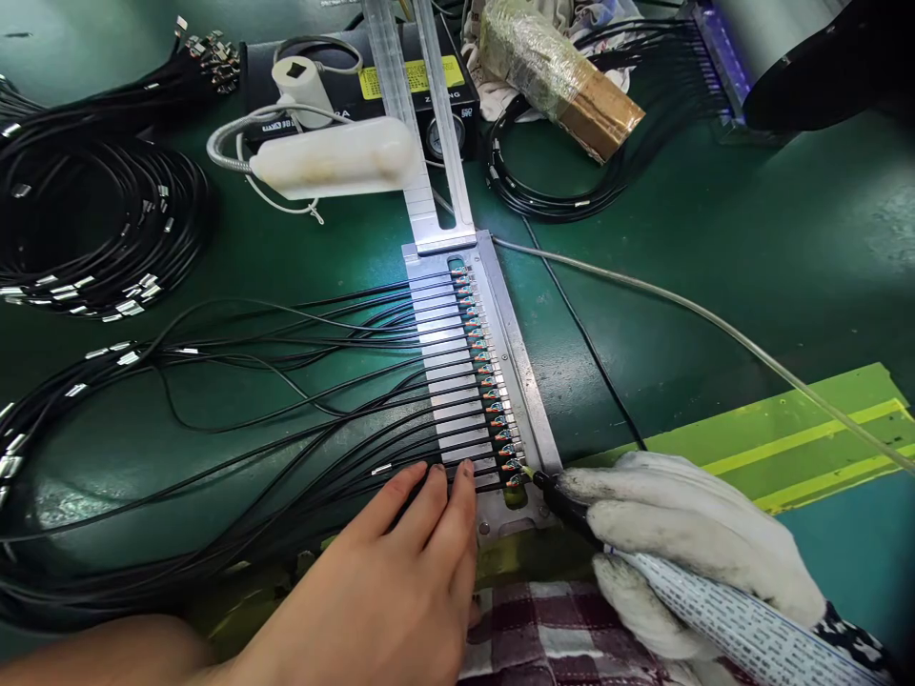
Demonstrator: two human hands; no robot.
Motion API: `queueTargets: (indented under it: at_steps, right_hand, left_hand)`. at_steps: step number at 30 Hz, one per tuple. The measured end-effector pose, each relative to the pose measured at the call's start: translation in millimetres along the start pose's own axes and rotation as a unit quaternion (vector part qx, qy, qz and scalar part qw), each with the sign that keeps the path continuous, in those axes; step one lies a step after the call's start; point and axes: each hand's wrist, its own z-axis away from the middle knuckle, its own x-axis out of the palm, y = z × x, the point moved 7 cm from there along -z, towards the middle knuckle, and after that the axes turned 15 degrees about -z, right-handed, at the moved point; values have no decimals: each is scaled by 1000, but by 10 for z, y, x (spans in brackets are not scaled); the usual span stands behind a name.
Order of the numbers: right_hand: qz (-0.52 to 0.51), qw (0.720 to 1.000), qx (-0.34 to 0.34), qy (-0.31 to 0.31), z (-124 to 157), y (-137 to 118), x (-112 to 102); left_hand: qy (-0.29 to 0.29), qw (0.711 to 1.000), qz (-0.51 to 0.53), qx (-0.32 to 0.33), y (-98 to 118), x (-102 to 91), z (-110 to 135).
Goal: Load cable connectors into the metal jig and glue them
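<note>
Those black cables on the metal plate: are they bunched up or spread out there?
Spread out: on the metal plate, the black cables lie side by side, their coloured wire ends in a row.

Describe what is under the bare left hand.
At the bare left hand, thin black cables pass beneath the fingertips onto the long silver metal fixture. Whatever lies under the palm is covered and cannot be seen.
</note>
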Motion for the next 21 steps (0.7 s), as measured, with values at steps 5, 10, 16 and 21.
queueTargets:
  at_steps: [5, 10, 16, 21]
  right_hand:
    - [10, 1000, 6, -13, -23, -1, 1]
    - [14, 1000, 16, -23, -46, -37, 4]
    - [18, 999, 36, -8, -27, -63, 8]
    - [20, 999, 28, -3, -17, -55, -10]
  left_hand:
    - [-11, 1000, -4, -3, 8, 9, 2]
    - [-4, 1000, -2, -3, 12, -4, 5]
    - [-6, 1000, 2, -3, 14, -7, 1]
    - [-9, 1000, 1, -9, -2, -1, -15]
